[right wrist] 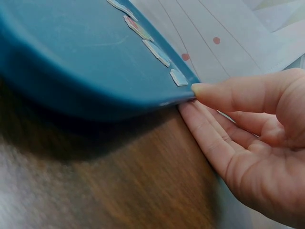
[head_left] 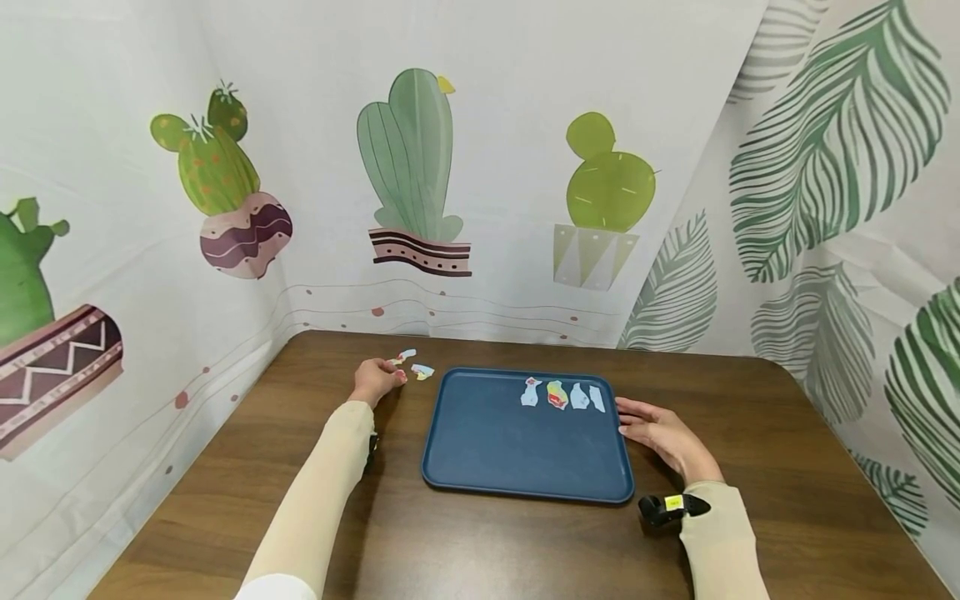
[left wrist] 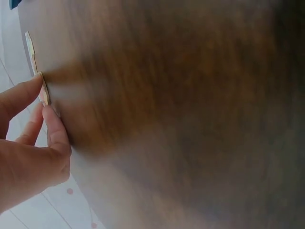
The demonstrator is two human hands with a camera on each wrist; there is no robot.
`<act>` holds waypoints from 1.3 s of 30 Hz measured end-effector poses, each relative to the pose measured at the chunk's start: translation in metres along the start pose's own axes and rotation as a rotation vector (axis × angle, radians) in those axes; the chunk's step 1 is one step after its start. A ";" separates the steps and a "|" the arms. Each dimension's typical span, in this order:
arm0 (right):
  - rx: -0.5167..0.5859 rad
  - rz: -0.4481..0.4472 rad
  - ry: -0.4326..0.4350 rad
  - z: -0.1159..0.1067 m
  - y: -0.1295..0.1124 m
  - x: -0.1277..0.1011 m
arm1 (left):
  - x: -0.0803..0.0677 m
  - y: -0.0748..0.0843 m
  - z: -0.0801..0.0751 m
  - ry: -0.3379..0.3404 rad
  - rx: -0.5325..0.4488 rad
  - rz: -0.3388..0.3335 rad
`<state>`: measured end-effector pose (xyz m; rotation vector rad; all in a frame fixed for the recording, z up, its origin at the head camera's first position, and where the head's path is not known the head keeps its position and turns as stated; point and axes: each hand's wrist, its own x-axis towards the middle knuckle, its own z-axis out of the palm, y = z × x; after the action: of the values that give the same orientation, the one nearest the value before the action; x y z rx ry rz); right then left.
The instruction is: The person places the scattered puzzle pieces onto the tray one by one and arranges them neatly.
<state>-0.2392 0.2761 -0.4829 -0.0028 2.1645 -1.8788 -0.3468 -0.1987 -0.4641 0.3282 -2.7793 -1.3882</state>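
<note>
At the table's far left, my left hand [head_left: 372,381] pinches a small torn-edged piece [head_left: 401,377] with red print, its thumb and fingertips on the edges in the left wrist view. Two similar pieces, one white and yellow [head_left: 407,355] and one white and blue [head_left: 422,372], lie just beyond it. A dark blue tray [head_left: 517,458] rests at the middle of the table. Several irregular pieces [head_left: 557,395] lie in a row along its far right part. My right hand [head_left: 666,435] grips the tray's right rim, thumb on top and fingers against the outside.
The brown wooden table [head_left: 465,550] reaches back to a white curtain [head_left: 510,167] printed with cacti and leaves. A black wrist device [head_left: 663,508] with a yellow label sits at the right sleeve.
</note>
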 end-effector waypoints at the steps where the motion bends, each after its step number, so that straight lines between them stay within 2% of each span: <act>1: 0.004 -0.004 -0.001 0.000 0.000 0.000 | -0.001 0.001 0.000 -0.002 0.002 0.007; 8: 0.001 -0.021 -0.005 0.000 0.002 0.000 | -0.002 0.001 -0.001 -0.005 -0.036 0.057; 15: -0.010 -0.031 -0.010 0.002 0.001 -0.002 | 0.002 -0.005 0.000 -0.077 -0.252 0.045; 20: -0.013 -0.026 -0.008 0.003 -0.001 -0.003 | 0.005 0.000 0.001 -0.116 -0.374 0.022; 24: -0.013 -0.029 -0.013 0.003 -0.001 -0.003 | 0.006 0.007 0.001 -0.147 -0.389 0.014; 30: 0.006 -0.010 -0.002 0.001 -0.001 -0.002 | 0.000 0.020 0.005 -0.201 -0.368 0.026; 35: -0.005 -0.005 0.001 0.001 0.000 -0.002 | -0.004 0.031 0.011 -0.192 -0.343 0.010; 39: -0.005 -0.003 0.001 0.001 -0.002 -0.002 | -0.006 0.039 0.018 -0.191 -0.363 -0.002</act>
<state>-0.2375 0.2753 -0.4810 -0.0054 2.1709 -1.8753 -0.3499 -0.1608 -0.4432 0.1957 -2.5821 -1.9739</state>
